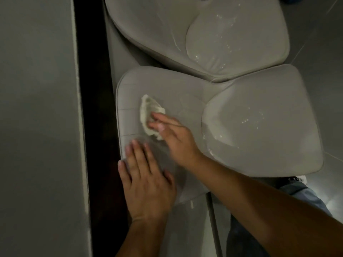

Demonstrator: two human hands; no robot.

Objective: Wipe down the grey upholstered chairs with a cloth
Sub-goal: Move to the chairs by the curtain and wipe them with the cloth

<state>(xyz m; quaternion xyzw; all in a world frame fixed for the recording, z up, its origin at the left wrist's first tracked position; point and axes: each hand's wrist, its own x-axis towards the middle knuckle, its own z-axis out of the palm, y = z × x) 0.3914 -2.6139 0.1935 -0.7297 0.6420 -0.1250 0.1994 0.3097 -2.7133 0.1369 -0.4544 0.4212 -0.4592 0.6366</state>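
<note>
Grey chairs point(259, 127), two, one cloth point(148, 115), two hands

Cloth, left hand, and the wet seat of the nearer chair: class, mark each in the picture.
cloth point(146, 111): head view, crumpled upper part clear of the fingers.
left hand point(146, 179): head view, back of the hand.
nearer chair seat point(259, 127): head view, middle of the glistening cushion.
</note>
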